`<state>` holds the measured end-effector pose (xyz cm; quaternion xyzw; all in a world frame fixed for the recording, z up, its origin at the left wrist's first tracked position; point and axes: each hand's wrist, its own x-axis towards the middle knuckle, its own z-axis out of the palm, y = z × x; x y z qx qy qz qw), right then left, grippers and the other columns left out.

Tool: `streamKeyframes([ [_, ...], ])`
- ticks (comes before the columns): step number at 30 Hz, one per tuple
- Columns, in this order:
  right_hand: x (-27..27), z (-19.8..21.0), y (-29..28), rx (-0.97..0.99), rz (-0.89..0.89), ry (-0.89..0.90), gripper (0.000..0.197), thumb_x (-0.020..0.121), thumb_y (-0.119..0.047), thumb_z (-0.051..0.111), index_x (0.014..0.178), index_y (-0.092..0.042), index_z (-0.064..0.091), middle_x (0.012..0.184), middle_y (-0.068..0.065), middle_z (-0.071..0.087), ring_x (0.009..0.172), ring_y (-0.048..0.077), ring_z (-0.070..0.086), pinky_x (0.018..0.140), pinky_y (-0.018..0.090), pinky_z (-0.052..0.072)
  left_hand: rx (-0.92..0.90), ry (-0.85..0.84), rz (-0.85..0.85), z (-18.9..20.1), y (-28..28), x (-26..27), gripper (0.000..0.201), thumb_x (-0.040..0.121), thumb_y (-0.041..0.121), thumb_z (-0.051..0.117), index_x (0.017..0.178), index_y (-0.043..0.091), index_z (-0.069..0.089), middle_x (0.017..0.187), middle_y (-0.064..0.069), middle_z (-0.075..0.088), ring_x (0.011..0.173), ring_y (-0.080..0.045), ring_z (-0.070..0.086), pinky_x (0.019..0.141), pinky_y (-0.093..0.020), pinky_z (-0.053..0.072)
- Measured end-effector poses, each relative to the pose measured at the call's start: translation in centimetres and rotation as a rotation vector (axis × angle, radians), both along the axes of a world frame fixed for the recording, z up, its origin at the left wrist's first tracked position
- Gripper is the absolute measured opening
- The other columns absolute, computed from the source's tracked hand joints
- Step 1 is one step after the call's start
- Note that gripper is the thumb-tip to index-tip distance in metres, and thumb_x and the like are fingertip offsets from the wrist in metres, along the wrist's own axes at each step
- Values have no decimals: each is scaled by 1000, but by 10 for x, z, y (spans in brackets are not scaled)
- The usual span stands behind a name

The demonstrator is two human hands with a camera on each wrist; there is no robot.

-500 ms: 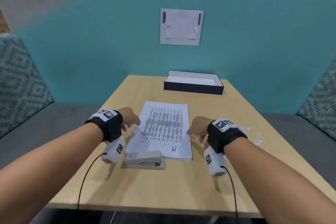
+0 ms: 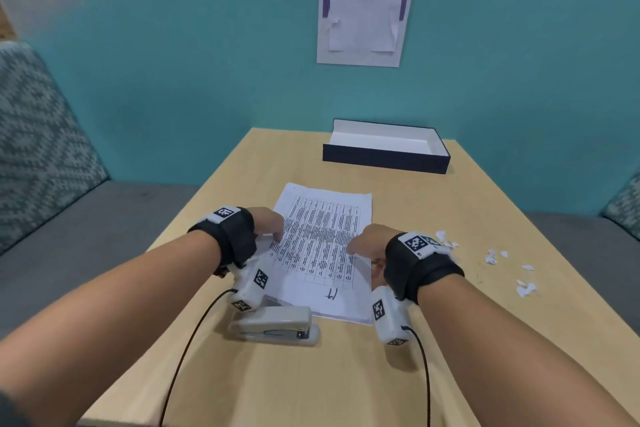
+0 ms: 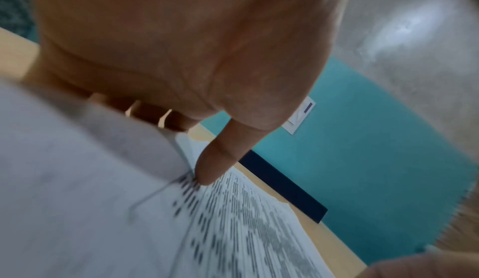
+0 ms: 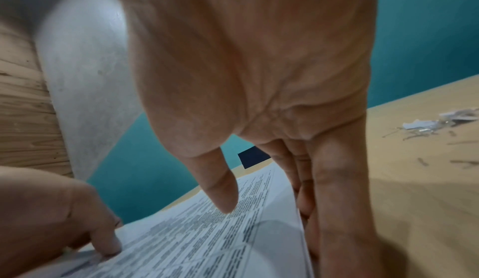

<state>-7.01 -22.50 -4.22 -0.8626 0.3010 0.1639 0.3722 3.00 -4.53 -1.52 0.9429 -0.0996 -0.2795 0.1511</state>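
A stack of printed paper (image 2: 325, 243) lies on the wooden table (image 2: 346, 374). My left hand (image 2: 273, 230) pinches its left edge, which curls up off the table. In the left wrist view the thumb (image 3: 215, 163) presses on the printed paper (image 3: 246, 221) and the fingers are tucked under the edge. My right hand (image 2: 356, 246) holds the right edge. In the right wrist view its thumb (image 4: 223, 196) is on top of the paper (image 4: 207, 241) and its fingers (image 4: 334, 180) run along and under the edge. A grey stapler (image 2: 277, 324) sits at the stack's near left corner.
An open dark box (image 2: 386, 158) with a white inside stands at the table's far end. Torn paper scraps (image 2: 491, 258) lie to the right of my right hand. A sheet (image 2: 363, 24) is taped to the teal wall. Patterned cushions flank the table.
Both hands have moved a little inward onto the stack's side edges. The left thumb now lies on the print and the left edge has lifted.
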Motion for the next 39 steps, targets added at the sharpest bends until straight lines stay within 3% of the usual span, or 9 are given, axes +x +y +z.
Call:
streamKeyframes([
  [3,1,3,4,-47,33,9,8,92,-19,59,92,-12,54,86,5,54,67,18,51,88,38,57,5,-64,1,4,-4,0,43,99,16,57,138,-2,56,141,-17,56,106,-28,54,85,-28,44],
  [8,-2,16,9,-244,197,103,23,102,-25,43,98,-3,48,72,4,45,59,17,45,55,26,36,-66,1,62,9,-7,2,54,101,14,53,151,-1,39,149,-21,46,131,-35,50,91,-32,42],
  [15,-1,3,-2,-120,73,23,30,96,-18,47,68,-12,37,61,2,33,51,18,31,55,26,28,-336,-152,77,-1,-2,8,31,94,-4,49,123,-7,61,112,-21,64,88,-28,58,73,-31,45],
  [18,-1,3,-16,65,-123,-118,23,86,-27,63,95,-7,56,66,3,41,53,19,37,65,34,40,-643,-144,154,7,6,18,32,84,-11,52,113,-2,63,107,-23,69,96,-36,67,87,-45,56],
  [21,2,22,-35,290,-356,-444,73,73,-37,77,131,-10,43,101,5,56,86,23,59,80,39,52,-917,-27,170,28,15,11,39,88,-15,51,114,10,64,111,-19,74,103,-40,71,92,-55,56],
  [25,-7,65,-39,669,-422,-810,28,80,-11,71,107,-4,67,121,10,65,115,31,61,103,51,47,-1101,48,99,43,17,3,49,91,-16,45,127,12,62,121,-13,74,111,-38,69,96,-53,55],
  [32,-10,101,-8,296,-300,-1183,26,93,0,56,90,-24,66,100,4,75,90,22,70,81,32,57,-1322,-205,129,55,2,-13,37,99,-3,51,126,21,57,111,13,71,89,0,68,68,-16,51],
  [35,-13,99,-3,314,-304,-1210,29,91,2,55,96,-24,69,93,-5,74,80,11,68,65,15,55,-1371,-236,155,54,1,-17,40,97,-5,54,127,21,56,115,10,71,100,-6,69,78,-22,52],
  [39,-15,90,-5,353,-352,-1186,30,84,7,57,104,-12,68,99,2,74,85,16,68,61,19,55,-1378,-247,186,52,4,-15,31,92,-1,62,120,11,57,114,-4,72,107,-24,70,78,-29,54],
])
